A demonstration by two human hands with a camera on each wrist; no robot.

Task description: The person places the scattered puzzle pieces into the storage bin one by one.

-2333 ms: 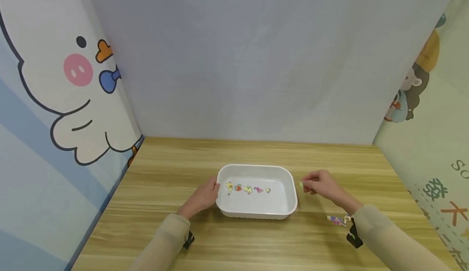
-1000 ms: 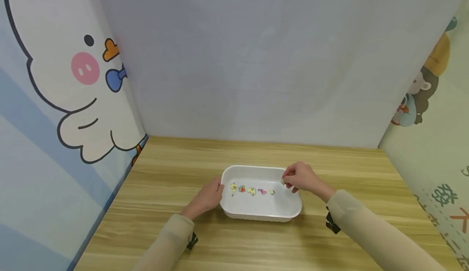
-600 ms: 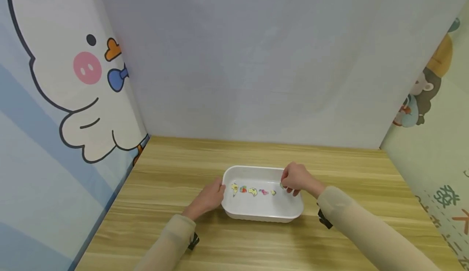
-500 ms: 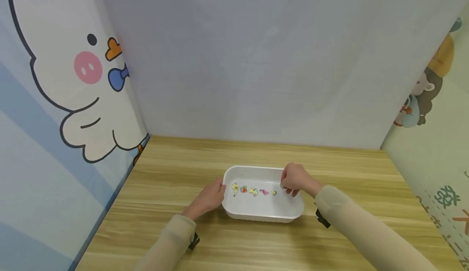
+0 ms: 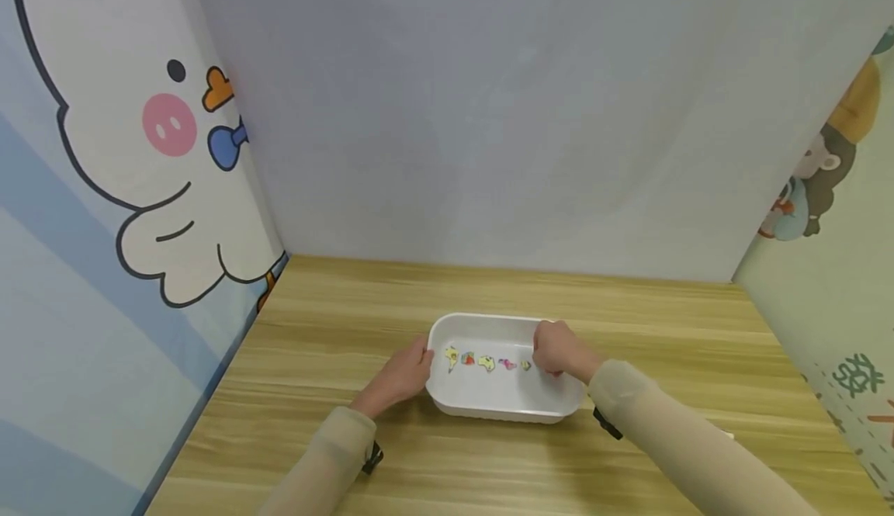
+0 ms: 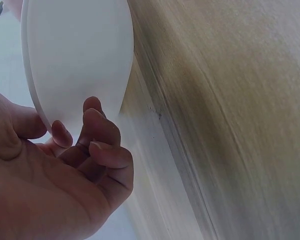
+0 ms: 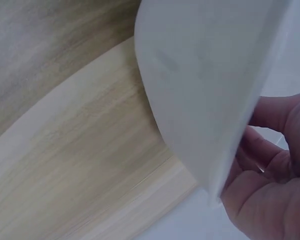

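My left hand (image 5: 401, 372) grips the left rim of a white plastic tray (image 5: 496, 415). In the left wrist view its thumb lies at the rim, and curled fingers touch the outer wall. A row of small stickers runs across the tray floor: a yellow one (image 5: 452, 358), a red-and-green one (image 5: 467, 358), a pale yellow one (image 5: 486, 363), a pink one (image 5: 507, 363) and a tiny yellow-green one (image 5: 525, 365). Just right of that row, my right hand (image 5: 562, 348) reaches down inside the tray with bent fingers. Its fingertips are hidden, and I cannot tell whether they still pinch a sticker.
The tray stands on a wood-grain table (image 5: 349, 306). A grey-white curtain (image 5: 475, 112) hangs behind it, with cartoon-printed sheets on both sides. Past the right sleeve (image 5: 670, 423) a small colourful scrap (image 5: 728, 433) peeks out on the table.
My right hand has come from beside the tray into its right part, carrying a small greenish sticker, and lowered. That sticker is now out of sight. My left hand has kept hold of the rim.
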